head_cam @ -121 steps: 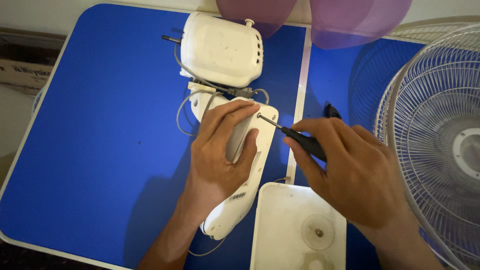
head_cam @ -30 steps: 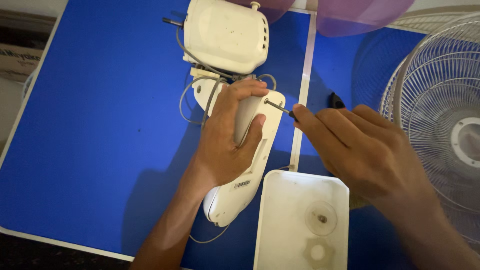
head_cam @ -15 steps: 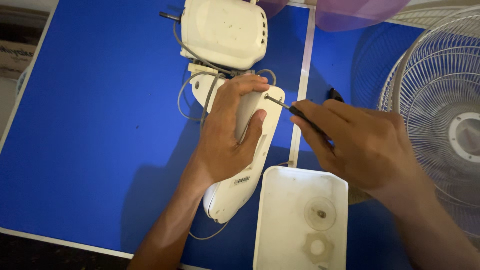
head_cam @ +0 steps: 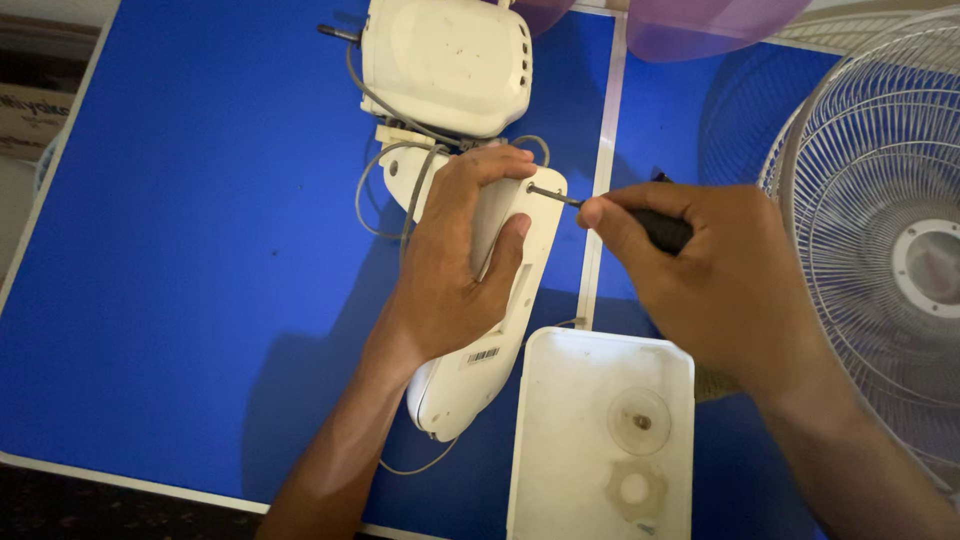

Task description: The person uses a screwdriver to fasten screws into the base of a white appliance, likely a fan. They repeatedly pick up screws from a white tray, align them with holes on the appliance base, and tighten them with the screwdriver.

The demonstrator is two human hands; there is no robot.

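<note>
Head view only. Left hand (head_cam: 455,270) pressed flat over white plastic fan housing (head_cam: 490,320), fingers spread and curled over its upper end, pinning it to blue table (head_cam: 190,250). Right hand (head_cam: 720,275) closed around black-handled screwdriver (head_cam: 640,222), thumb and forefinger pinching near the shaft, metal tip touching the housing's upper right corner, just beside the left fingertips. Above the left hand: white motor casing (head_cam: 445,65), joined to the housing by grey wires (head_cam: 385,165) looping down past the left thumb side. Below the right hand, near the wrist: white rectangular tray (head_cam: 560,450) holding small round washers (head_cam: 638,422). Right of the right hand: white wire fan guard (head_cam: 880,250). Beyond both hands, at the far edge: translucent purple fan blades (head_cam: 700,25).
</note>
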